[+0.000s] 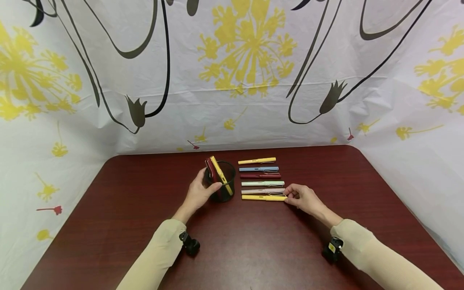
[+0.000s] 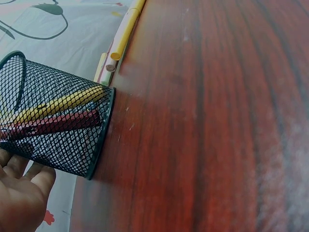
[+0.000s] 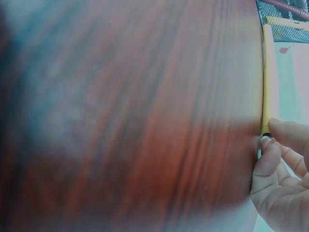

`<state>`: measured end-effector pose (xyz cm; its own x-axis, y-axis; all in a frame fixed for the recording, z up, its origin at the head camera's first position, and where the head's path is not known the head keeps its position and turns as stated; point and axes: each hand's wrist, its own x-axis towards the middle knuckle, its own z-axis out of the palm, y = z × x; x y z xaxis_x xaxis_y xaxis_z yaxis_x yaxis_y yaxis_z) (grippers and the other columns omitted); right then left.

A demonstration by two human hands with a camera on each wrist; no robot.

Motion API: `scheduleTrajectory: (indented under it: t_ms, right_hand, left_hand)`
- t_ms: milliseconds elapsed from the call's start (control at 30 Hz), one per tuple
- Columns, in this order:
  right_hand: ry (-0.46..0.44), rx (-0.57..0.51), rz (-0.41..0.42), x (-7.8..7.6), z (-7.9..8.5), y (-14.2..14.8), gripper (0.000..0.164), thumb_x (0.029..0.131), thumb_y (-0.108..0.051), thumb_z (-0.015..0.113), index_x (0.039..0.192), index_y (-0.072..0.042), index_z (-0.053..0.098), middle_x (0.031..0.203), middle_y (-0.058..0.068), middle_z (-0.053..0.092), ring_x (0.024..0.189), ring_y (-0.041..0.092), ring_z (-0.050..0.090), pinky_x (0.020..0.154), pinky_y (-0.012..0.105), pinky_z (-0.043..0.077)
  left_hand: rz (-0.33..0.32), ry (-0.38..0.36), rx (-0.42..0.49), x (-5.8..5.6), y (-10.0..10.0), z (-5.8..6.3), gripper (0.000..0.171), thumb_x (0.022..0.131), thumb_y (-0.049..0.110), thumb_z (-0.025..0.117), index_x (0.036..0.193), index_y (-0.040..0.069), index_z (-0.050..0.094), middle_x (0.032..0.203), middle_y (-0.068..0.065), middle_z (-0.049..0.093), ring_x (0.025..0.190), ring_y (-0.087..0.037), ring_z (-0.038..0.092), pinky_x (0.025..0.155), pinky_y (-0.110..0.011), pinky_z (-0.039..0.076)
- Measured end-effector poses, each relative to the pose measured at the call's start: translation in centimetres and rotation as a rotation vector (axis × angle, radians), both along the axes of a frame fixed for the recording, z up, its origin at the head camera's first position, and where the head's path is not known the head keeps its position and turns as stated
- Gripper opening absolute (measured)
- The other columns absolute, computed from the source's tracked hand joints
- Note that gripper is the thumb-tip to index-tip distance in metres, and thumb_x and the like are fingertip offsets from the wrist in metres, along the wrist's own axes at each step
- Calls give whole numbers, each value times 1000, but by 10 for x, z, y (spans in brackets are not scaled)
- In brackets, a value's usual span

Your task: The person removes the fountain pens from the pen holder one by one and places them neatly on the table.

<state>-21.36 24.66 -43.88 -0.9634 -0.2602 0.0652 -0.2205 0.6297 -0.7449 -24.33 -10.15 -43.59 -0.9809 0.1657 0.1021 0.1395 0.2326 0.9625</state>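
Note:
My left hand (image 1: 198,193) grips a black mesh pen cup (image 2: 58,72) by its left side, thumb over the near rim. Inside the cup lean a yellow pen (image 1: 222,172) and a dark red pen (image 2: 63,123). At the right end of the nearest pen in a row, a yellow pen (image 1: 262,197), my right hand (image 1: 306,199) pinches the tip between thumb and finger. Just behind that lies a pale pink pen (image 1: 261,191), then a pale green pen (image 1: 261,183). The yellow pen (image 3: 266,82) hides most of the row in the right wrist view.
Farther back in the row are a dark red pen (image 1: 259,176), a blue pen (image 1: 257,169) and another yellow pen (image 1: 257,160). All lie on a dark reddish wooden table (image 1: 232,249). A white patterned sheet (image 1: 217,112) hangs behind and beside the table.

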Motion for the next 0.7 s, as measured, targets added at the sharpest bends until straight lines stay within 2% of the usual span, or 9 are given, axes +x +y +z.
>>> scheduleTrajectory:
  t_ms: [467,700]
  right_hand:
    - [-3,12,-3,-1,-2,2,13,83,1,67,95,-1,63,76,5,59,61,7,52,48,23,46]
    - [-9,8,-3,0,-2,2,14,84,1,66,97,0,63,77,5,58,61,7,52,49,24,47]
  left_hand:
    - [15,15,-16,-1,1,-2,67,85,16,71,142,9,36,132,-19,54,117,-30,56,96,-43,46]
    - [18,51,-25,-1,1,-3,70,84,19,72,142,6,36,130,-22,54,116,-32,56,95,-45,46]
